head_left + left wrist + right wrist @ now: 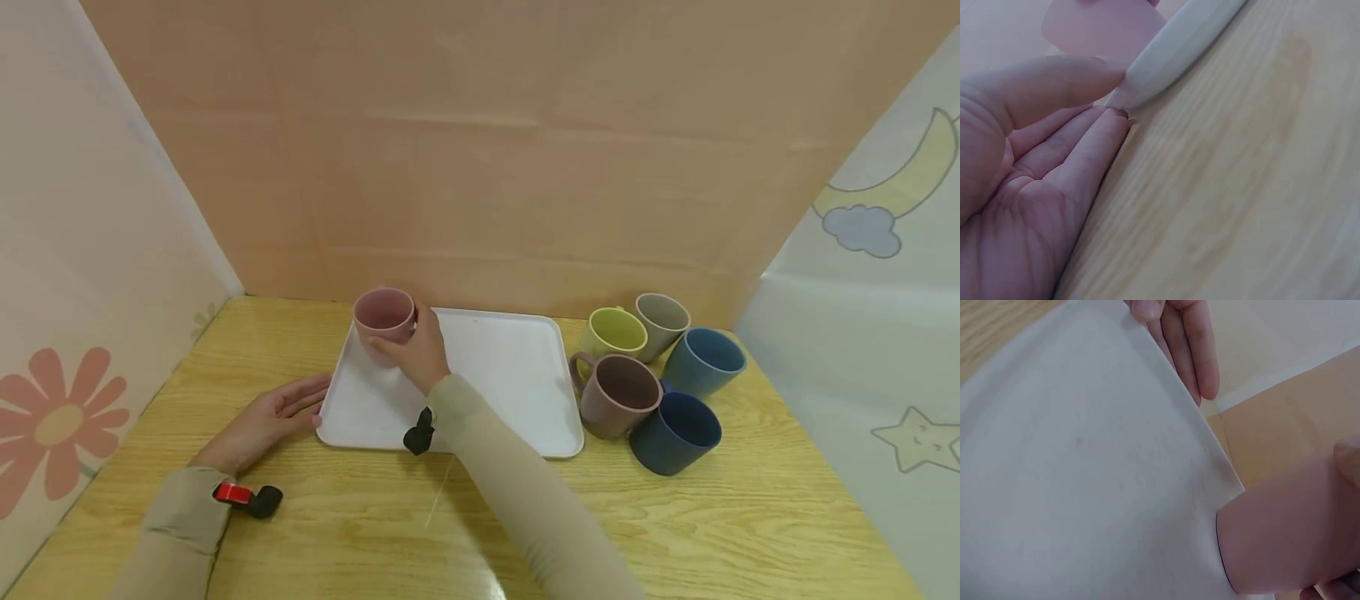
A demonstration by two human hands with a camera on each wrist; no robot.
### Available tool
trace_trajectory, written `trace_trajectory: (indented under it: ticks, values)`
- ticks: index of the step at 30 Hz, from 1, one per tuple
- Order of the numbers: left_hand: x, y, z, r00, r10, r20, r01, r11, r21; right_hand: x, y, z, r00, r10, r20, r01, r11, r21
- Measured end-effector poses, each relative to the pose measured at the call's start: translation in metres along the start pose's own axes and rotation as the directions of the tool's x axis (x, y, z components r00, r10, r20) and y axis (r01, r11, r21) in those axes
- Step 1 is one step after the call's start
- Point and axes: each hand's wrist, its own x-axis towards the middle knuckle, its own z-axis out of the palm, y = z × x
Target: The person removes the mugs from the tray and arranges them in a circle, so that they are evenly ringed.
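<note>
My right hand (422, 354) grips a pink mug (382, 310) at the far left corner of a white tray (502, 367). The mug is upright, thumb on its near side and fingers round its right side. In the right wrist view the mug's base (1235, 550) is right at the tray's surface, close to the edge. Beside the tray's left edge lies my left hand (262, 425), palm turned up and fingers extended. Its thumb (1066, 84) touches the tray's rim (1154, 65) near the front left corner, with the fingertips against the outer side.
Right of the tray several mugs stand in a cluster: yellow (617, 331), beige (663, 321), light blue (703, 362), mauve (621, 396) and dark blue (675, 433). A wooden table (337, 533) carries everything. Behind rises a peach backdrop (465, 183), with printed walls on both sides.
</note>
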Motion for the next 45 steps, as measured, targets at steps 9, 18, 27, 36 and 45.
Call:
trace_trajectory:
  ticks: [9,18,27,36,45]
  values:
    - [0.0,0.0,0.0,1.0,0.001,0.002,-0.001,1.0,-0.016,0.006,0.011,-0.005,1.0,-0.001,0.016,0.0,0.999,0.043]
    - [-0.001,-0.001,-0.002,1.0,0.009,0.006,-0.009,0.999,-0.043,-0.002,0.013,-0.011,1.0,-0.002,0.013,0.001,0.998,0.064]
    - [-0.003,-0.003,-0.002,1.0,0.007,-0.006,-0.007,1.0,-0.028,-0.017,0.015,-0.023,0.999,-0.031,0.04,0.028,0.996,0.082]
    - [0.001,-0.007,-0.002,1.0,0.015,0.001,-0.015,0.999,-0.034,-0.03,0.017,-0.041,0.997,-0.055,0.054,0.05,0.994,0.093]
    - [0.0,-0.003,0.0,1.0,0.006,0.002,-0.006,0.999,-0.04,-0.043,0.019,-0.058,0.995,-0.059,0.085,0.052,0.995,0.083]
